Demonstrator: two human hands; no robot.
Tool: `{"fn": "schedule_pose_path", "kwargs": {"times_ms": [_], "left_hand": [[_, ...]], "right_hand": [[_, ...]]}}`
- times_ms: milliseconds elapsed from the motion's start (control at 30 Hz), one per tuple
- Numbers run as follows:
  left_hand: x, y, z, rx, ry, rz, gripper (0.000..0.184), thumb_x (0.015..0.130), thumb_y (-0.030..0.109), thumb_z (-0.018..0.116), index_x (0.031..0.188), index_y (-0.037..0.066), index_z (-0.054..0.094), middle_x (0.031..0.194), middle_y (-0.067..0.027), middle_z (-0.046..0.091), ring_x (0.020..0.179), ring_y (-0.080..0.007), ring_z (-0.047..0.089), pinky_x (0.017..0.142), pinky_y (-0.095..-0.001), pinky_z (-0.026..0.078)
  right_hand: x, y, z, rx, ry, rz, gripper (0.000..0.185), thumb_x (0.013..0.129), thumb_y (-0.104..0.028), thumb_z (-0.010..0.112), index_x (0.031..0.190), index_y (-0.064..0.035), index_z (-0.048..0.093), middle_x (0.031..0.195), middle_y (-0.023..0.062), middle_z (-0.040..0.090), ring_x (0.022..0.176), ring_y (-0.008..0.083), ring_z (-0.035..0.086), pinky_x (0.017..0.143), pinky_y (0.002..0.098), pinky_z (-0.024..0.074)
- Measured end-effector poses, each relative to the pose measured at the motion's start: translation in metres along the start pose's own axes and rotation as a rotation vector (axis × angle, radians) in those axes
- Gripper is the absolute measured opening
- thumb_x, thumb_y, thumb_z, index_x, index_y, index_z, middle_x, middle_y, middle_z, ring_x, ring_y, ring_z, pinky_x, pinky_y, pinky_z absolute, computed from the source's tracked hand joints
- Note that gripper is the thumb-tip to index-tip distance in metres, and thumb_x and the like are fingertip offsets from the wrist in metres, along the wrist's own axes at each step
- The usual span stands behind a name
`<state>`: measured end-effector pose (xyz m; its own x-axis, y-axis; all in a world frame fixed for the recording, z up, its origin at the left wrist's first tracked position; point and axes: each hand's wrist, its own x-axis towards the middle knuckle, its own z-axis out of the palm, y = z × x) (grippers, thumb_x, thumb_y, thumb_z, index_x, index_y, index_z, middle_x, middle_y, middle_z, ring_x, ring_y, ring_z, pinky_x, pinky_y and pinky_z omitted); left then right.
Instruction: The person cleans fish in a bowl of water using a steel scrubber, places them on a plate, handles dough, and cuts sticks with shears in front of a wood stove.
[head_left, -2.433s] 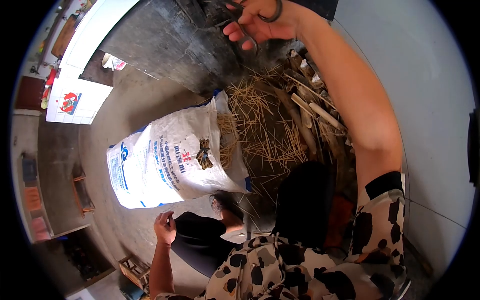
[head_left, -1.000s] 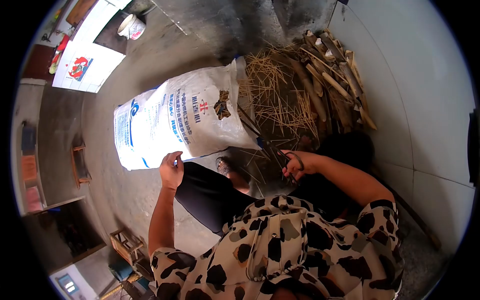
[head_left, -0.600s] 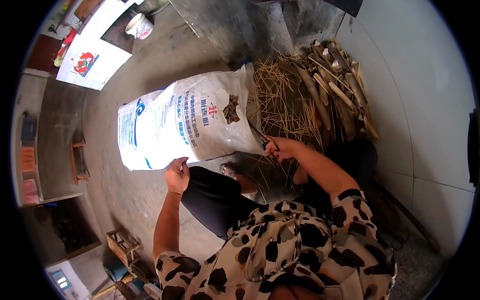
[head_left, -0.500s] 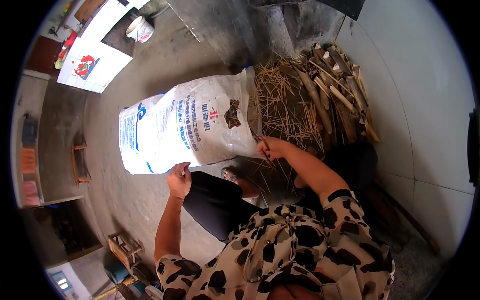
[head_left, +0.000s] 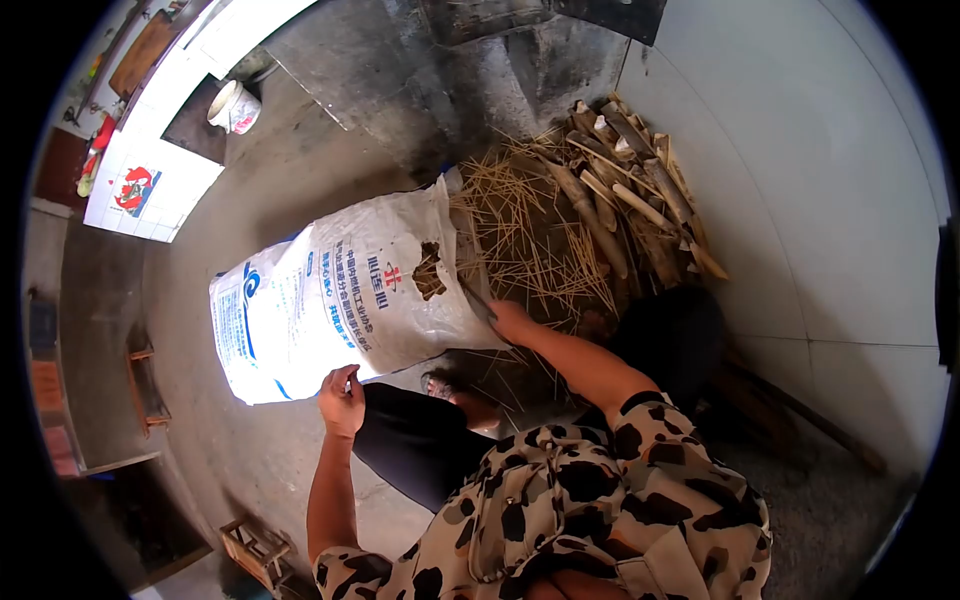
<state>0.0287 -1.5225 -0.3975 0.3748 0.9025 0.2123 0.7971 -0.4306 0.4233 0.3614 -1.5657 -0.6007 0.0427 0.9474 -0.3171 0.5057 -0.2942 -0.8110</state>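
Note:
A white printed sack (head_left: 310, 300) with a torn hole lies on the floor, its mouth facing thin dry stalks (head_left: 540, 240). My right hand (head_left: 512, 322) is closed round the handle of dark metal tongs (head_left: 476, 298), whose far part reaches to the sack's mouth; their tips are hidden there. Beside the sack's lower edge, above my left knee, is my left hand (head_left: 342, 400). Its fingers are curled together, and I cannot make out anything in them.
Split firewood (head_left: 640, 190) is piled against the pale wall (head_left: 780, 200) at the right. A dark stick (head_left: 810, 415) lies below it. A white bucket (head_left: 234, 108) stands at the upper left, a small wooden stool (head_left: 258, 552) at the lower left.
My right hand came down from the top of the view with the tongs, then moved left to the sack's mouth. My left hand stays near the sack's lower edge. The view has shifted.

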Motion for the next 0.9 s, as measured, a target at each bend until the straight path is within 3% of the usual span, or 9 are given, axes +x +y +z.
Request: {"fn": "schedule_pose_path", "kwargs": {"times_ms": [200, 300, 400, 500, 600, 700, 767, 900], "left_hand": [[0.008, 0.006, 0.001, -0.026, 0.012, 0.065, 0.017, 0.078, -0.003, 0.060, 0.091, 0.006, 0.066, 0.081, -0.0128, 0.066, 0.074, -0.0312, 0.064, 0.068, -0.0381, 0.052], [0.009, 0.006, 0.003, -0.016, 0.021, 0.102, 0.017, 0.078, -0.003, 0.060, 0.092, 0.006, 0.066, 0.083, -0.0134, 0.067, 0.076, -0.0321, 0.065, 0.068, -0.0399, 0.052], [0.009, 0.006, 0.003, 0.009, 0.024, 0.097, 0.016, 0.079, -0.001, 0.060, 0.092, 0.007, 0.066, 0.083, -0.0130, 0.067, 0.077, -0.0315, 0.065, 0.069, -0.0391, 0.052], [0.007, 0.005, 0.002, -0.009, 0.008, 0.064, 0.017, 0.080, 0.001, 0.060, 0.093, 0.008, 0.067, 0.084, -0.0123, 0.068, 0.077, -0.0314, 0.065, 0.069, -0.0387, 0.053], [0.004, 0.006, -0.001, 0.003, 0.013, 0.059, 0.016, 0.080, 0.002, 0.059, 0.092, 0.009, 0.067, 0.085, -0.0115, 0.068, 0.077, -0.0311, 0.065, 0.069, -0.0388, 0.053], [0.000, 0.002, -0.001, 0.028, 0.019, 0.043, 0.016, 0.080, 0.002, 0.059, 0.092, 0.009, 0.068, 0.085, -0.0115, 0.068, 0.077, -0.0308, 0.065, 0.070, -0.0387, 0.053], [-0.002, 0.001, -0.003, 0.039, 0.007, 0.038, 0.017, 0.080, -0.001, 0.060, 0.094, 0.007, 0.067, 0.086, -0.0121, 0.068, 0.076, -0.0290, 0.066, 0.070, -0.0373, 0.053], [-0.006, -0.002, -0.005, 0.052, 0.005, 0.031, 0.017, 0.081, -0.001, 0.060, 0.095, 0.007, 0.067, 0.087, -0.0128, 0.068, 0.075, -0.0285, 0.066, 0.070, -0.0365, 0.053]], "right_hand": [[-0.088, -0.028, -0.071, 0.044, 0.037, 0.003, 0.024, 0.085, -0.005, 0.055, 0.108, -0.0041, 0.064, 0.075, 0.0172, 0.063, 0.065, 0.0313, 0.062, 0.059, 0.0410, 0.0478], [-0.129, -0.041, -0.101, 0.184, -0.120, 0.184, 0.020, 0.087, -0.003, 0.054, 0.106, -0.0038, 0.062, 0.064, 0.0132, 0.059, 0.051, 0.0212, 0.057, 0.049, 0.0368, 0.0442], [-0.164, -0.018, -0.104, 0.287, -0.072, 0.194, 0.014, 0.087, -0.009, 0.060, 0.098, -0.0011, 0.063, 0.059, 0.0126, 0.055, 0.051, 0.0191, 0.056, 0.048, 0.0359, 0.0410], [-0.194, -0.027, -0.118, 0.543, -0.139, 0.472, 0.017, 0.090, -0.008, 0.057, 0.101, 0.0052, 0.059, 0.063, 0.0111, 0.058, 0.051, 0.0192, 0.057, 0.046, 0.0346, 0.0422], [-0.224, -0.037, -0.122, 0.623, -0.053, 0.553, 0.017, 0.091, -0.009, 0.057, 0.098, 0.0065, 0.056, 0.067, 0.0100, 0.059, 0.053, 0.0204, 0.057, 0.049, 0.0337, 0.0462], [-0.232, -0.049, -0.128, 1.031, -0.027, 0.574, 0.015, 0.091, -0.010, 0.057, 0.099, 0.0032, 0.055, 0.072, 0.0109, 0.061, 0.057, 0.0215, 0.059, 0.052, 0.0341, 0.0498], [-0.221, -0.011, -0.119, 1.251, -0.108, 0.532, 0.016, 0.092, -0.009, 0.056, 0.104, -0.0001, 0.052, 0.080, 0.0130, 0.064, 0.067, 0.0232, 0.063, 0.058, 0.0355, 0.0527], [-0.213, -0.026, -0.127, 1.436, -0.167, 0.561, 0.024, 0.092, -0.008, 0.054, 0.114, -0.0059, 0.046, 0.100, 0.0167, 0.066, 0.089, 0.0282, 0.067, 0.073, 0.0447, 0.0564]]}}
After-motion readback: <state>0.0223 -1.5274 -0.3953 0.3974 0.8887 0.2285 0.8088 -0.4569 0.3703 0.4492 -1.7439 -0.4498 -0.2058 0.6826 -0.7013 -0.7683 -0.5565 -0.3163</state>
